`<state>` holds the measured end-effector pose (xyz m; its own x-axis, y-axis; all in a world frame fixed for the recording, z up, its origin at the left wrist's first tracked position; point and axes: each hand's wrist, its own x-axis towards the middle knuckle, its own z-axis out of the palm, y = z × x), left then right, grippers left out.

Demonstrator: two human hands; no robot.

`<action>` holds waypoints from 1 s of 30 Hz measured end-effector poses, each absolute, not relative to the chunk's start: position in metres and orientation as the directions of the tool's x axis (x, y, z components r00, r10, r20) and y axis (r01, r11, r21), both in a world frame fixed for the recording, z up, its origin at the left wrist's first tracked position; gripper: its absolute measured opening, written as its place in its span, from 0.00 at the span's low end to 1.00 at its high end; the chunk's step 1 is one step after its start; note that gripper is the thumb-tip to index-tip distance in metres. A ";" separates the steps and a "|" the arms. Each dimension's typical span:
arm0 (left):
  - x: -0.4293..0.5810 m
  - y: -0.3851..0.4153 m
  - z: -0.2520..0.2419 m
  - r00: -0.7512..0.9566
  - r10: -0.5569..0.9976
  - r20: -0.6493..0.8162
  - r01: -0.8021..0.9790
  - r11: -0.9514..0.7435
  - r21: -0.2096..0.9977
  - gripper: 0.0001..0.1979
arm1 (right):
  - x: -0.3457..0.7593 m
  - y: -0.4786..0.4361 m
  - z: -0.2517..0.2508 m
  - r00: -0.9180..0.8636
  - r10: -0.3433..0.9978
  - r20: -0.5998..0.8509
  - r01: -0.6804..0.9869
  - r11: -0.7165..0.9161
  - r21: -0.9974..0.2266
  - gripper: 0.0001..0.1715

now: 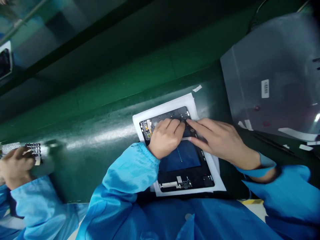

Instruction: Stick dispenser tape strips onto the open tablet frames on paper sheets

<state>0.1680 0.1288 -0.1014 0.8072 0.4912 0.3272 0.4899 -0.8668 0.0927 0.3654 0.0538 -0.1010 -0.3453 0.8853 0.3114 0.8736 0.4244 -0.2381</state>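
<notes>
An opened tablet point(207, 173) lies on white sheets point(175, 106), its dark battery point(183, 155) and small circuit boards showing. Over its upper half, my left hand point(167, 137) is closed, the fingers curled down onto the inner parts. Whatever those fingers pinch is hidden under them. From the right, my right hand point(220, 141) reaches over the tablet's side edge, index finger and thumb stretched out and apart. Its index fingertip is close to my left fingers, while the thumb tip lies by a thin pale strip point(185, 138) along the battery's upper edge.
A grey translucent sheet with a barcode label point(265, 88) stands at the right. Dark tweezers point(273, 143) and white tape pieces point(246, 125) lie before it. Another scrap point(197, 88) is behind the tablet. At left, a co-worker's hand point(17, 165) handles a small dotted sheet point(33, 149).
</notes>
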 end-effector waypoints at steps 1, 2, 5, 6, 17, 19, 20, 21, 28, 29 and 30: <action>0.168 0.128 -0.101 0.804 0.490 0.336 0.492 -0.866 0.085 0.11 | 0.365 0.055 -0.102 -0.353 0.881 0.314 0.873 0.431 -0.226 0.26; 0.168 0.128 -0.101 0.799 0.491 0.347 0.495 -0.865 0.082 0.11 | 0.365 0.057 -0.102 -0.362 0.877 0.317 0.873 0.438 -0.215 0.25; 0.168 0.128 -0.102 0.789 0.493 0.367 0.496 -0.863 0.094 0.11 | 0.365 0.061 -0.102 -0.382 0.873 0.303 0.873 0.449 -0.192 0.24; 0.168 0.128 -0.103 0.787 0.498 0.364 0.497 -0.861 0.102 0.11 | 0.365 0.061 -0.102 -0.386 0.875 0.294 0.873 0.449 -0.189 0.24; 0.169 0.130 -0.100 0.737 0.554 0.387 0.537 -0.828 0.160 0.10 | 0.364 0.063 -0.096 -0.426 0.856 0.291 0.868 0.478 -0.133 0.22; 0.169 0.129 -0.095 0.760 0.505 0.409 0.518 -0.851 0.088 0.11 | 0.363 0.063 -0.095 -0.437 0.853 0.284 0.870 0.481 -0.106 0.22; 0.169 0.128 -0.093 0.783 0.479 0.397 0.505 -0.862 0.042 0.12 | 0.362 0.062 -0.094 -0.444 0.851 0.281 0.871 0.483 -0.085 0.22; 0.168 0.126 -0.090 0.809 0.456 0.371 0.492 -0.871 -0.002 0.13 | 0.362 0.062 -0.093 -0.453 0.847 0.278 0.872 0.485 -0.059 0.23; 0.160 0.116 -0.087 0.855 0.423 0.301 0.468 -0.878 -0.096 0.16 | 0.361 0.059 -0.082 -0.467 0.827 0.311 0.870 0.493 -0.006 0.22; 0.159 0.116 -0.089 0.848 0.426 0.314 0.473 -0.877 -0.088 0.16 | 0.363 0.059 -0.082 -0.438 0.821 0.366 0.868 0.492 -0.065 0.19; 0.159 0.116 -0.091 0.843 0.430 0.322 0.476 -0.876 -0.077 0.16 | 0.364 0.059 -0.082 -0.388 0.817 0.426 0.869 0.478 -0.126 0.16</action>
<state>0.1590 0.1159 -0.0908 0.8434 0.4304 0.3216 0.4763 -0.8759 -0.0769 0.3643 0.0593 -0.0823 -0.3880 0.8173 0.4261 0.8692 0.4782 -0.1256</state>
